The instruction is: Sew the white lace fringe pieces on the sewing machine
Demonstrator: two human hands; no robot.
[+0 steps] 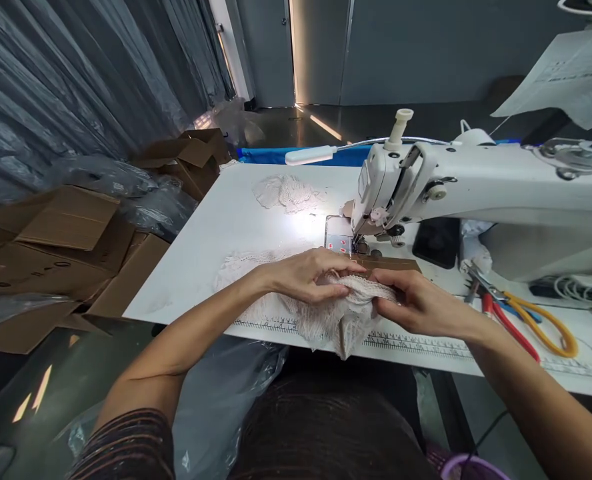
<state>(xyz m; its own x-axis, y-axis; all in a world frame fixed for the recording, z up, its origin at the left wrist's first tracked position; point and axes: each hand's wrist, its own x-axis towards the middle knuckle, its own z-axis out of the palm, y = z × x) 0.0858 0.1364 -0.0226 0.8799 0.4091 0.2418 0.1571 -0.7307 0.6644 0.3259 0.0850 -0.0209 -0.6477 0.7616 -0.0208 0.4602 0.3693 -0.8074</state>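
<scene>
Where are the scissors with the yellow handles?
In the head view, the yellow-handled scissors lie on the right side of the white table, beside the red-handled tool, to the right of the right hand.

Cloth [321,323]: open, lacy knit, soft, matt, rough-textured. Table [176,267]: smooth, hard, pale, faint sheen. Machine [521,180]: smooth white painted shell, semi-gloss, with bright bare-metal fittings. Box [69,220]: matt brown cardboard. Bag [161,203]: thin clear plastic film, crinkled, glossy. Curtain [76,80]: pleated, silvery sheen; cloth or plastic, cannot tell. Sheet [559,77]: thin matt paper. Floor [271,130]: smooth, reflective. Sleeve [126,447]: ribbed, matt cloth.
</scene>
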